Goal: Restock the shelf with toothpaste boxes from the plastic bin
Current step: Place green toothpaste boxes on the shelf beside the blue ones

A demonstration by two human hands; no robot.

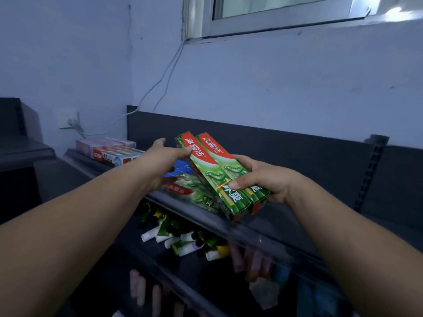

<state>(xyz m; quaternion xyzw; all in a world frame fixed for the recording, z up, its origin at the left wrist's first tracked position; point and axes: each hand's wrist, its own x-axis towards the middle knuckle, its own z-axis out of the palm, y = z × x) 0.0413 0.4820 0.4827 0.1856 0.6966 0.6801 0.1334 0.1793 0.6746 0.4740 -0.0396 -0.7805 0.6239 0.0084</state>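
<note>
Dark shelf point(281, 216) ledge: right hand point(267, 179) grips two green boxes point(219, 170), left hand point(160, 165) flat against them, mid-placement. Next, probably lay them level.

Both forearms are showing bare from the picture's lower edge up to the wrists. The left hand point(158, 165) and the right hand point(265, 179) are showing bare too, the right thumbnail looking short.

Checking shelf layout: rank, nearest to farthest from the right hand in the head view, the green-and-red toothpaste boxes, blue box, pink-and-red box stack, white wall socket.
1. Green-and-red toothpaste boxes: gripped in the right hand.
2. Blue box: on the shelf, just left.
3. Pink-and-red box stack: shelf's left end.
4. White wall socket: far left wall.
</note>
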